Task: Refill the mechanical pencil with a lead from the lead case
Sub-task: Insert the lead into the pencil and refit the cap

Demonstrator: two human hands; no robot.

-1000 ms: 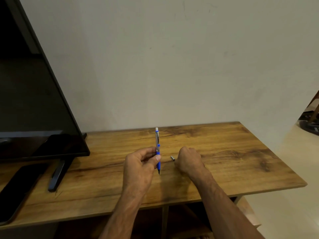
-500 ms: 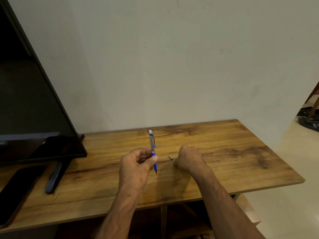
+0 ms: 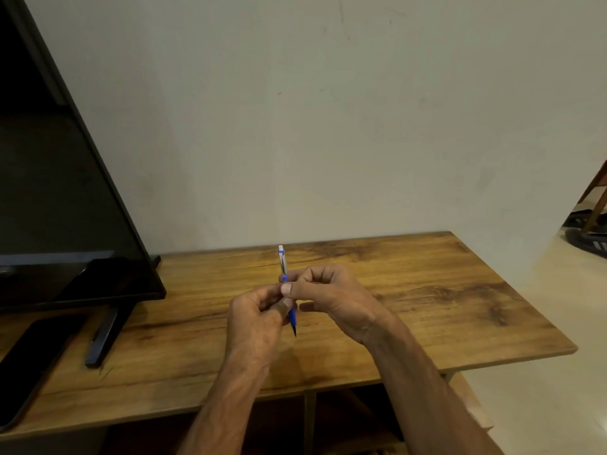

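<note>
A mechanical pencil (image 3: pixel 282 262) with a silver upper barrel, a white end and a blue lower grip stands nearly upright above the wooden table (image 3: pixel 427 300). Its tip points down. My left hand (image 3: pixel 258 323) grips the pencil's lower part. My right hand (image 3: pixel 331 297) has its thumb and fingers pinched on the barrel just above the left hand. The small metal piece that lay on the table is hidden behind my right hand. No lead case is visible.
A black TV screen (image 3: pixel 56 198) stands at the left on a dark foot (image 3: pixel 105 336). A black phone (image 3: pixel 29 362) lies at the table's front left. The table's right edge drops to a pale floor (image 3: pixel 558 389). A shelf is below the tabletop.
My right hand left the tabletop, moved left and closed on the pencil. The left hand kept the pencil upright. The small metal piece is no longer visible.
</note>
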